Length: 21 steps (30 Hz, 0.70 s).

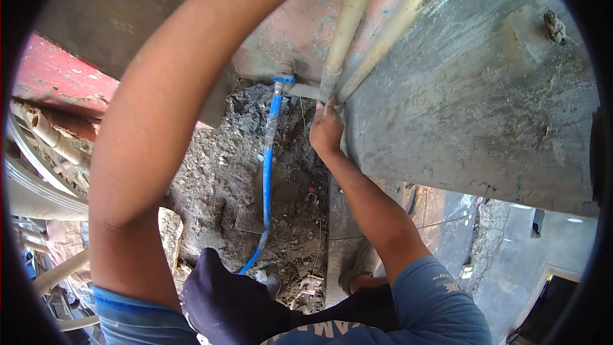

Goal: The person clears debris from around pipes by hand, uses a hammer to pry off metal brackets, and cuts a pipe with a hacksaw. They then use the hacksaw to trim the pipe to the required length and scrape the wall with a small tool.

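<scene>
Nearest the camera, the left arm (147, 128) rises from a blue sleeve and runs up out of the top of the view; its hand is out of sight, so what those fingers are doing cannot be told. The right arm reaches forward from the other blue sleeve, and the right hand (325, 129) presses against the joint where two pale pipes (348, 22) come down the wall and meet a short grey fitting (305, 91). The fingers look curled against the pipe ends, though whether they grip or only push is unclear.

Just left of that hand, a blue pipe (268, 172) drops from a blue elbow (283, 79) down through a rubble-filled gap (217, 179), bending near its foot. It looks light and slightly flexible plastic, likely dusty rather than slick; the firm place to hold would be near the fitting, not mid-length. Beyond stands a rough concrete wall (485, 96).
</scene>
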Motion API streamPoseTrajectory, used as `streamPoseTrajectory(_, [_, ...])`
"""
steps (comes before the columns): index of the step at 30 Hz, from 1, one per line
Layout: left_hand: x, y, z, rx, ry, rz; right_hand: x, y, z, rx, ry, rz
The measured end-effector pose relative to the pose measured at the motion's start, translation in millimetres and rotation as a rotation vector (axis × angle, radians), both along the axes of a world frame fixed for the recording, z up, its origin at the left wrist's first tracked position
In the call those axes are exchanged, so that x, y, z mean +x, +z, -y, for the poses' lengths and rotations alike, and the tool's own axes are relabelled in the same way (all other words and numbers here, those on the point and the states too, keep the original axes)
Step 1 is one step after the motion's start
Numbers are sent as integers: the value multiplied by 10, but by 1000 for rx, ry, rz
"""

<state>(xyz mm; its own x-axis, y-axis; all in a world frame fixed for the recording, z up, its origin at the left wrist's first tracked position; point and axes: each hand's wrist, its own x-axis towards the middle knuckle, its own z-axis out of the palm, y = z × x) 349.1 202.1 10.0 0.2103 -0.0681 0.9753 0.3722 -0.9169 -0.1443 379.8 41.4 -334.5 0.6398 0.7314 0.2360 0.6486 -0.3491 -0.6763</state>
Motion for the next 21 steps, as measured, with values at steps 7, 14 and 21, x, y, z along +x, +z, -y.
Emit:
streamPoseTrajectory(7, [-198, -627, 381, -514, 407, -240, -34, 21, 17, -31, 13, 40])
streamPoseTrajectory(14, [-110, -757, 306, -466, 286, -161, 17, 121, -79, -102, -47, -34])
streamPoseTrajectory(21, [-166, -704, 324, -465, 270, -179, 37, 446, -116, 206, -40, 38])
